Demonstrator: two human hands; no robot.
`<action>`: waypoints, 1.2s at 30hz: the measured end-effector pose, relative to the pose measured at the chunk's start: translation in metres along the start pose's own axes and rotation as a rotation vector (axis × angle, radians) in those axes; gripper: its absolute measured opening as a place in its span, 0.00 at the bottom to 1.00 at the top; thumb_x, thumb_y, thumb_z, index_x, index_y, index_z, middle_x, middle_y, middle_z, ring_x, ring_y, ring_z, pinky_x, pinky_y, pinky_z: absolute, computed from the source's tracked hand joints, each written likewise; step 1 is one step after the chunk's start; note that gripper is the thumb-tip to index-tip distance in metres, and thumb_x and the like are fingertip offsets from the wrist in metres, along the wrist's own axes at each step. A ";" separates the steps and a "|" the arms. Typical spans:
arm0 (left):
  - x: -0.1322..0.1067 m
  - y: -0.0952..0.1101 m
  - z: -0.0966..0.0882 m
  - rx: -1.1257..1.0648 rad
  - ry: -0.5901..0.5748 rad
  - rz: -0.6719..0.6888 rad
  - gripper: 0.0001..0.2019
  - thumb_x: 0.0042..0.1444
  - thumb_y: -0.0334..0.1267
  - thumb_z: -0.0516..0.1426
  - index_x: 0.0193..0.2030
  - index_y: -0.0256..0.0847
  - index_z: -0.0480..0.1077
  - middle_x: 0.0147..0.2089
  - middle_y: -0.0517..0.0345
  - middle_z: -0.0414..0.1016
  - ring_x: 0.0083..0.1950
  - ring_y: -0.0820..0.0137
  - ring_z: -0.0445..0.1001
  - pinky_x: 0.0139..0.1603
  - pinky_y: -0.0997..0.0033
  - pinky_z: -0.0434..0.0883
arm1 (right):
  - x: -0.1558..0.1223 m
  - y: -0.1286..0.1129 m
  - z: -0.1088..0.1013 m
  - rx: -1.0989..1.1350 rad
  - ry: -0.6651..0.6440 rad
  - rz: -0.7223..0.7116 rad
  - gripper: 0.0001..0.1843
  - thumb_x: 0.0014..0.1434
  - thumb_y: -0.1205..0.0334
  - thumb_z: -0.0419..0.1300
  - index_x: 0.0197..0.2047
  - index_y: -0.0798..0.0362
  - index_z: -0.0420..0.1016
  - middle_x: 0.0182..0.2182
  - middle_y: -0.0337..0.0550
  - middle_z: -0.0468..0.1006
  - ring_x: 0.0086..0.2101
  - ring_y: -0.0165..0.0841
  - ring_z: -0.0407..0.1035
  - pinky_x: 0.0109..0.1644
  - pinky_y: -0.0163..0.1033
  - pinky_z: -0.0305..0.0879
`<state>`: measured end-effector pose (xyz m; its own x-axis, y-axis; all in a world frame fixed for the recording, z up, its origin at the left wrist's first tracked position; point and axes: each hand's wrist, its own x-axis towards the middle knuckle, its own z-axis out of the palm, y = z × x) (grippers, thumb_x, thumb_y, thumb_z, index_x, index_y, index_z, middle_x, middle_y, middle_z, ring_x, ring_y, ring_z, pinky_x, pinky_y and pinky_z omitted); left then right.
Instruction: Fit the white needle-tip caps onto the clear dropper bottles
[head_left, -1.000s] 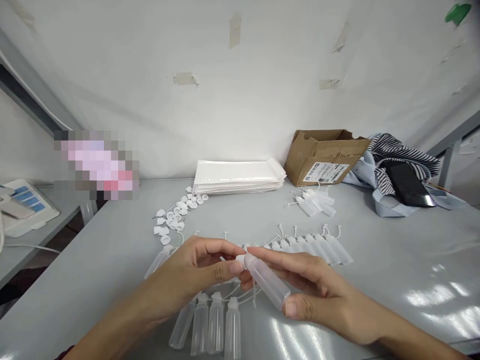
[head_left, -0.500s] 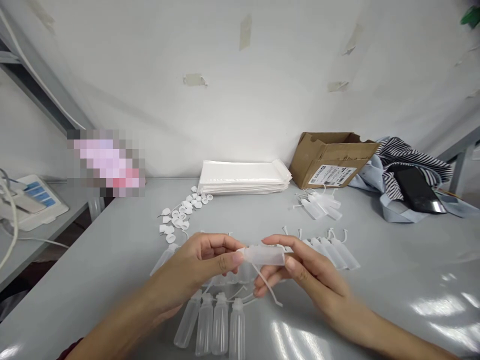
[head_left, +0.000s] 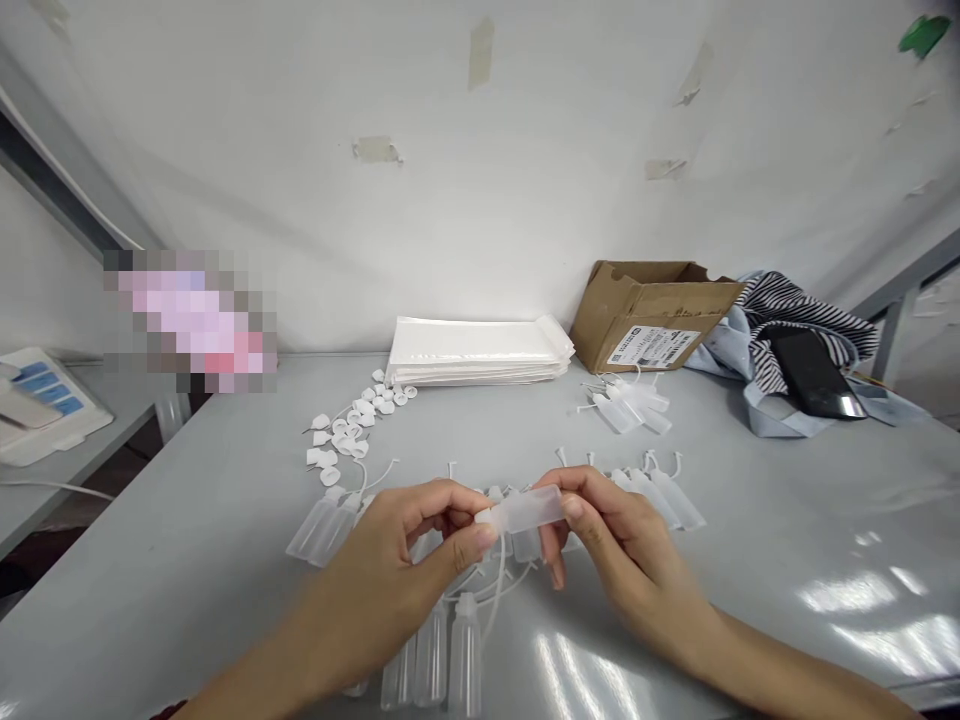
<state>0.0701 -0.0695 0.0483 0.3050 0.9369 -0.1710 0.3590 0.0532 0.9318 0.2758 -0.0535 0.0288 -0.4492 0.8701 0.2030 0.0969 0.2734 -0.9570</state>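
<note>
A small translucent plastic squeeze bottle (head_left: 531, 508) is held nearly level above the table, its thin tethered strap hanging down. My left hand (head_left: 431, 540) pinches it at the white neck end between thumb and fingers. The base end is gripped by the thumb and index finger of my right hand (head_left: 622, 545). Similar bottles lie beneath and around my hands: front bottles (head_left: 465, 650), left bottles (head_left: 319, 525) and right bottles (head_left: 675, 500). Some are partly hidden by my hands. Loose white caps (head_left: 330, 477) are scattered beyond my left hand.
A stack of white padded envelopes (head_left: 480, 352) lies against the wall. Right of it stand an open cardboard box (head_left: 645, 320) and a small pile of bottles (head_left: 626, 405). A dark phone (head_left: 814, 375) rests on striped cloth (head_left: 802, 310). A white device (head_left: 56, 400) sits far left.
The bottle has tilted, with its base end now higher, and its strap has swung to hang below the neck. My right hand's lower fingers have drawn back. The view has shifted slightly.
</note>
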 end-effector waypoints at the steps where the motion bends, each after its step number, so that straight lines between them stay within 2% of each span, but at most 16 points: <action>1: 0.000 -0.001 0.002 0.070 0.044 0.039 0.11 0.59 0.47 0.55 0.40 0.48 0.76 0.32 0.61 0.72 0.34 0.67 0.69 0.37 0.69 0.65 | 0.000 0.000 0.000 0.044 -0.007 0.056 0.15 0.69 0.54 0.45 0.37 0.52 0.64 0.20 0.33 0.70 0.20 0.26 0.65 0.27 0.34 0.63; 4: -0.001 -0.005 0.008 0.210 0.155 0.207 0.08 0.60 0.43 0.54 0.38 0.47 0.74 0.31 0.61 0.70 0.34 0.68 0.68 0.36 0.69 0.64 | 0.002 0.001 0.000 0.122 -0.027 0.210 0.21 0.68 0.46 0.44 0.33 0.53 0.62 0.19 0.32 0.68 0.14 0.23 0.59 0.21 0.32 0.58; 7: 0.000 -0.009 0.010 0.304 0.234 0.376 0.06 0.62 0.39 0.53 0.39 0.46 0.71 0.30 0.60 0.68 0.35 0.68 0.67 0.36 0.70 0.64 | 0.005 0.001 -0.001 0.120 -0.054 0.298 0.26 0.66 0.42 0.44 0.27 0.53 0.60 0.17 0.33 0.68 0.12 0.21 0.56 0.19 0.30 0.55; 11: 0.001 -0.010 0.007 0.325 0.225 0.479 0.06 0.63 0.36 0.52 0.41 0.44 0.70 0.32 0.60 0.69 0.36 0.68 0.67 0.37 0.70 0.64 | 0.006 0.001 -0.002 0.196 -0.114 0.429 0.29 0.63 0.37 0.45 0.25 0.53 0.62 0.12 0.32 0.67 0.08 0.21 0.53 0.13 0.27 0.46; 15: 0.000 -0.007 0.004 0.281 0.188 0.413 0.07 0.63 0.38 0.51 0.38 0.44 0.70 0.31 0.62 0.68 0.36 0.69 0.68 0.38 0.71 0.65 | 0.006 -0.001 -0.004 0.265 -0.193 0.510 0.31 0.61 0.35 0.44 0.23 0.54 0.63 0.10 0.32 0.65 0.07 0.21 0.52 0.11 0.27 0.43; 19: 0.000 -0.003 0.005 0.259 0.104 0.226 0.09 0.63 0.43 0.51 0.36 0.46 0.70 0.33 0.63 0.69 0.35 0.70 0.68 0.34 0.73 0.65 | 0.006 -0.001 -0.003 0.276 -0.187 0.499 0.31 0.62 0.36 0.45 0.22 0.54 0.63 0.09 0.33 0.64 0.07 0.21 0.53 0.11 0.27 0.43; 22: -0.001 -0.001 0.008 0.223 0.072 0.136 0.09 0.62 0.45 0.51 0.36 0.47 0.69 0.34 0.63 0.69 0.37 0.69 0.68 0.29 0.75 0.64 | 0.005 0.000 -0.002 0.268 -0.169 0.433 0.31 0.63 0.39 0.45 0.22 0.55 0.65 0.12 0.34 0.66 0.09 0.21 0.57 0.15 0.28 0.50; 25: -0.001 -0.001 0.009 0.214 0.109 0.132 0.08 0.62 0.44 0.51 0.37 0.47 0.69 0.34 0.63 0.69 0.38 0.70 0.69 0.29 0.76 0.64 | 0.002 -0.003 -0.001 0.172 -0.113 0.299 0.23 0.63 0.44 0.52 0.34 0.57 0.72 0.22 0.37 0.72 0.17 0.24 0.65 0.23 0.30 0.60; 27: -0.001 -0.003 0.009 0.220 0.114 0.163 0.08 0.62 0.43 0.52 0.37 0.47 0.70 0.34 0.63 0.70 0.38 0.70 0.69 0.32 0.74 0.65 | 0.001 -0.006 -0.002 0.060 -0.103 0.227 0.17 0.61 0.49 0.58 0.43 0.55 0.72 0.25 0.36 0.72 0.23 0.26 0.68 0.28 0.31 0.62; 29: 0.000 -0.006 0.008 0.224 0.105 0.227 0.07 0.62 0.43 0.52 0.37 0.46 0.69 0.34 0.63 0.70 0.37 0.70 0.70 0.36 0.72 0.66 | 0.001 -0.009 -0.003 -0.009 -0.153 0.195 0.14 0.62 0.53 0.58 0.44 0.54 0.72 0.22 0.34 0.69 0.24 0.26 0.66 0.28 0.31 0.60; 31: 0.000 -0.010 0.008 0.240 0.107 0.330 0.06 0.63 0.41 0.53 0.38 0.44 0.69 0.34 0.62 0.69 0.37 0.70 0.69 0.38 0.71 0.66 | 0.001 -0.010 -0.005 0.027 -0.236 0.209 0.14 0.64 0.53 0.54 0.42 0.55 0.72 0.19 0.32 0.66 0.21 0.24 0.63 0.27 0.31 0.58; 34: 0.001 -0.016 0.006 0.297 0.133 0.575 0.03 0.63 0.33 0.54 0.42 0.43 0.67 0.34 0.61 0.69 0.38 0.70 0.67 0.38 0.71 0.66 | 0.003 -0.006 -0.006 0.224 -0.352 0.315 0.18 0.65 0.49 0.53 0.35 0.56 0.69 0.16 0.30 0.63 0.16 0.22 0.58 0.23 0.29 0.54; 36: 0.002 -0.018 0.006 0.364 0.157 0.763 0.08 0.62 0.26 0.54 0.46 0.40 0.66 0.35 0.58 0.70 0.39 0.68 0.65 0.39 0.69 0.66 | 0.004 0.001 -0.005 0.397 -0.394 0.405 0.20 0.63 0.46 0.54 0.32 0.56 0.67 0.16 0.29 0.62 0.14 0.21 0.55 0.19 0.28 0.51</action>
<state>0.0692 -0.0701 0.0291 0.4621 0.7095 0.5320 0.3739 -0.6999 0.6085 0.2788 -0.0472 0.0301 -0.7430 0.6372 -0.2046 0.0263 -0.2776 -0.9603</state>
